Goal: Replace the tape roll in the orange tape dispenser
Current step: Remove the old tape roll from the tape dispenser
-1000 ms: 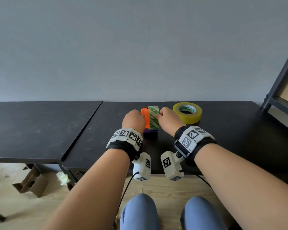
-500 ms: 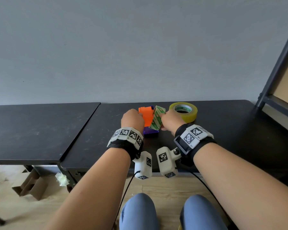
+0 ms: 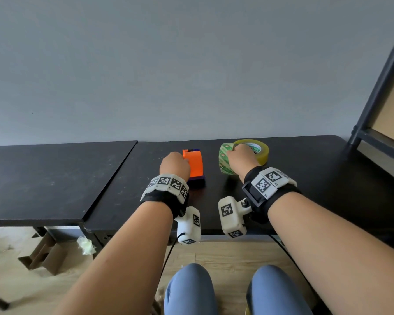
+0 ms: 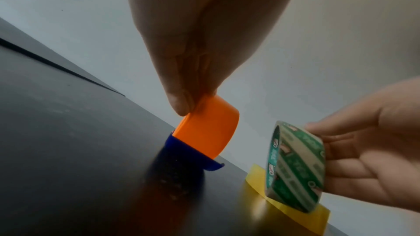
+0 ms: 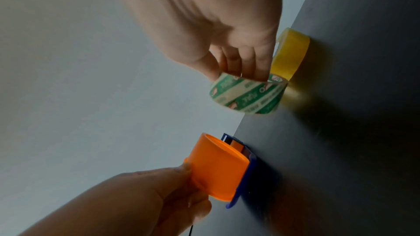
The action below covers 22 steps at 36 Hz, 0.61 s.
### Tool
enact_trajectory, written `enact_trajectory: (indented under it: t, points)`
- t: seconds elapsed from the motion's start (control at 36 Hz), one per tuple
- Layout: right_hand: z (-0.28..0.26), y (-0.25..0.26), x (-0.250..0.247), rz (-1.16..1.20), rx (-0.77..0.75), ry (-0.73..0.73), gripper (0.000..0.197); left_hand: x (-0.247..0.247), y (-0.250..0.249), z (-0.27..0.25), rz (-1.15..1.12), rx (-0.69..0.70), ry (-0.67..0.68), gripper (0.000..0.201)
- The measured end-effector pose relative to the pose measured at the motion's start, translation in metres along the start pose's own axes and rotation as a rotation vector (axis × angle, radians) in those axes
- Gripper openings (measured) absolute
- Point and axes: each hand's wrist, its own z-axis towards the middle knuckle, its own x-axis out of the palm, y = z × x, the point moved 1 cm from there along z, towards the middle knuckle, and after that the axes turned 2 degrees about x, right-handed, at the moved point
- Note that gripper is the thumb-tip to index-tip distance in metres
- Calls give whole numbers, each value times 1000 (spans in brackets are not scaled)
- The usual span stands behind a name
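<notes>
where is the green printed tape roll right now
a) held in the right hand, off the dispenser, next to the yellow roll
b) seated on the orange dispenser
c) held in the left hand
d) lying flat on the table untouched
a: the right hand grips the green printed tape roll beside the yellow roll, apart from the orange dispenser, which the left hand holds.

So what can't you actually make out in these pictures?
- Green roll: whether it touches the table; the right hand covers it in the head view.
- Orange dispenser: its far side, hidden by the left hand in the right wrist view.
- Yellow roll: mostly behind the green roll in the left wrist view.
</notes>
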Motion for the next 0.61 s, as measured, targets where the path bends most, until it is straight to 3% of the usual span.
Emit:
enact_trajectory:
  t: [0.19, 0.44, 0.61]
  points:
    - [-5, 0, -4, -98, -158, -13, 27, -2, -9, -8, 87, 4, -20, 34]
    - [-12, -13, -40, -213, -233, -154, 28, 9, -49, -32, 222, 247, -154, 33]
    - [-12, -39, -75, -357, -214, -199, 24, 31, -79, -41, 269, 343, -77, 43]
